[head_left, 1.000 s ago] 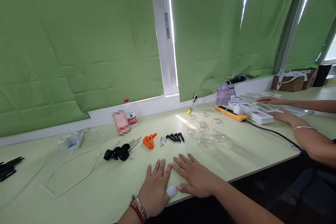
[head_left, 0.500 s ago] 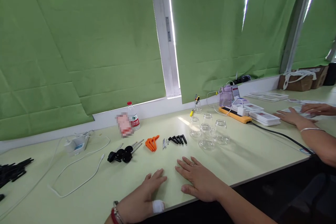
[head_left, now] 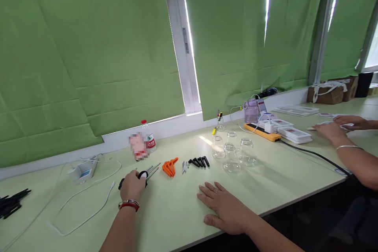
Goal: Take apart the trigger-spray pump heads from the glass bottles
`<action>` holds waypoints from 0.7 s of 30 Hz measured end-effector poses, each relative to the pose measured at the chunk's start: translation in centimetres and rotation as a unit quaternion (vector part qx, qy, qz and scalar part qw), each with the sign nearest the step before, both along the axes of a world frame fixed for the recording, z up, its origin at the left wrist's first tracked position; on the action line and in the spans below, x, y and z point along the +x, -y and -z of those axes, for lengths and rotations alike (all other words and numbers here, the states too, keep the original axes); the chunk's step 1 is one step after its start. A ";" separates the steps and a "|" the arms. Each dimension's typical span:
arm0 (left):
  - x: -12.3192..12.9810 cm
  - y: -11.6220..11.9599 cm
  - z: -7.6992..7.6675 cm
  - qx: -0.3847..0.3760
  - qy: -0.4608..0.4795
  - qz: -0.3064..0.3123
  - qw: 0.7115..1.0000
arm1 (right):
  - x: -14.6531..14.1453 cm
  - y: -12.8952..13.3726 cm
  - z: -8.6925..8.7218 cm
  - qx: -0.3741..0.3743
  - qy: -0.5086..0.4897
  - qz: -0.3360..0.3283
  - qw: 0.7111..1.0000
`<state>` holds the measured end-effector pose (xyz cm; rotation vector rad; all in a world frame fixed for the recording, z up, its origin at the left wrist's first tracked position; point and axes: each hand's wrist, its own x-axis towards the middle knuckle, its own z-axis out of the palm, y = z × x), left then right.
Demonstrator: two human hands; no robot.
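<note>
My left hand (head_left: 133,186) reaches over a cluster of black round-headed parts with thin metal rods (head_left: 152,170). Its fingers curl around one of the black heads, and the white-wrapped thumb presses at its side; the fingertips are partly hidden. Flat on the table near the front edge rests my right hand (head_left: 223,206), fingers spread, holding nothing. Between and beyond the hands lie orange angled handles (head_left: 169,167), small metal pins and screws (head_left: 184,166), and black angled handles (head_left: 199,162). Several clear glass jars (head_left: 232,158) stand farther right.
White cable (head_left: 102,208) and a white power adapter (head_left: 84,170) lie left, beyond black sticks (head_left: 13,202). A red-capped bottle (head_left: 150,139) stands at the back. Rightward are an orange power strip (head_left: 262,132), a purple bottle (head_left: 251,111) and a co-worker's hands (head_left: 332,130) at white cards.
My left hand has moved from the front edge, forward and left, onto the black round-headed parts and closed there. My right hand stays flat on the table.
</note>
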<state>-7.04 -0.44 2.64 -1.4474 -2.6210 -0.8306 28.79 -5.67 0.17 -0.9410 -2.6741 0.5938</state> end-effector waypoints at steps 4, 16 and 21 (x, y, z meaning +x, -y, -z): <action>0.5 0.7 0.9 -0.031 -0.023 0.025 0.999 | -0.1 0.0 0.2 0.017 0.005 0.004 1.000; 0.3 0.9 1.2 -0.058 -0.070 0.055 0.994 | -9.2 -7.5 -4.8 0.049 0.055 0.030 0.997; 0.7 1.2 1.0 -0.065 -0.083 0.067 0.992 | -15.1 -10.9 -3.9 0.021 0.064 0.171 0.983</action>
